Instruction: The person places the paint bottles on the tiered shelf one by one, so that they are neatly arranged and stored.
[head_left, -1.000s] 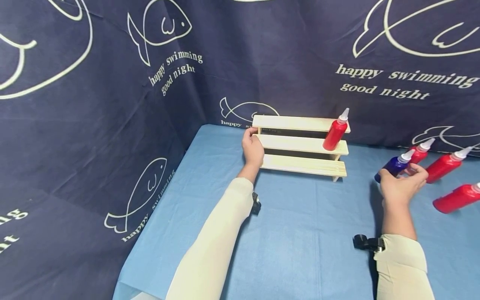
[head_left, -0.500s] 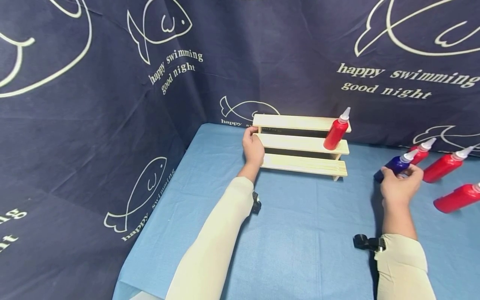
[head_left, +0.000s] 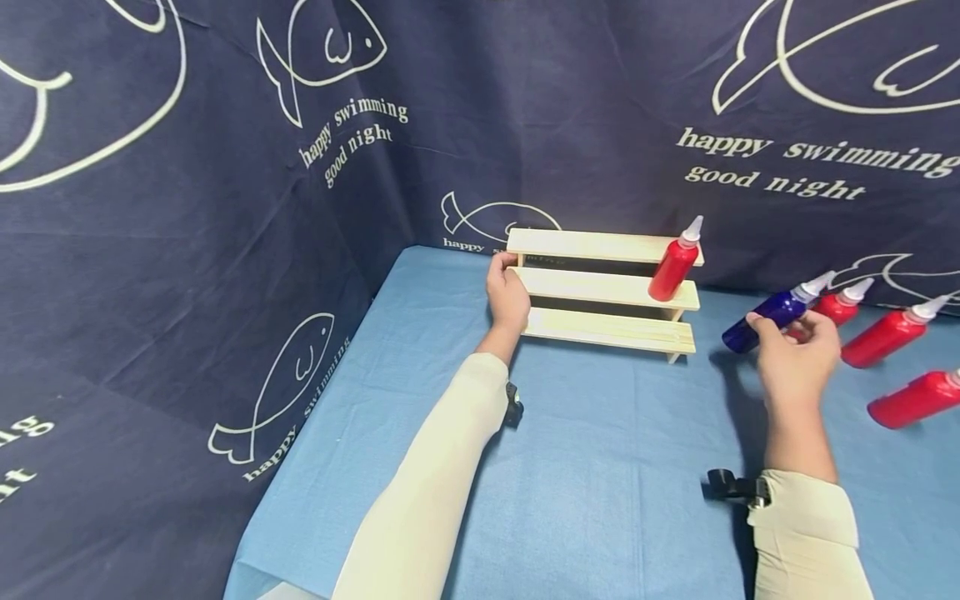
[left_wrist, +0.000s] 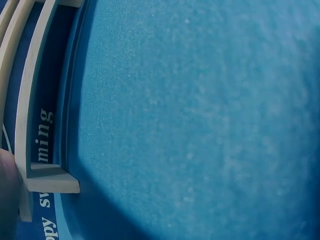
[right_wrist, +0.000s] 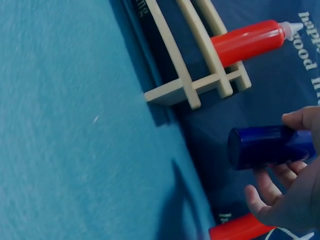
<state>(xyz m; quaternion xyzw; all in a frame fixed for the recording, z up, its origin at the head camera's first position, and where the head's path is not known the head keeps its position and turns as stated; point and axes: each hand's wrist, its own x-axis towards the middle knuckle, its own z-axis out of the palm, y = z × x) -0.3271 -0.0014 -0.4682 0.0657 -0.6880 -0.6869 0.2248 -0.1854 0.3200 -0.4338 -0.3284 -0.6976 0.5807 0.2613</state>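
Note:
My right hand (head_left: 798, 358) holds a blue squeeze bottle (head_left: 768, 321) with a white pointed cap, thumb on one side and fingers on the other. The bottle tilts and hangs above the table, its shadow below it; the right wrist view shows the round base of the blue bottle (right_wrist: 265, 147). At the left end of a three-step wooden rack (head_left: 607, 287), my left hand (head_left: 507, 297) grips the side, some fingers hidden behind it. A red squeeze bottle (head_left: 672, 271) stands on the rack's middle step, at the right. In the left wrist view the rack (left_wrist: 26, 100) fills the left edge.
Right of my right hand are more red bottles: one (head_left: 836, 307) partly behind the hand, another (head_left: 885, 337) beside it, and a third (head_left: 918, 398) nearer me. Blue cloth (head_left: 570, 467) covers the table. A dark fish-print curtain (head_left: 570, 108) hangs behind and at the left.
My right hand has lifted the blue bottle off the table and shifted it a little left, tilting it. The left hand and the rack have stayed put.

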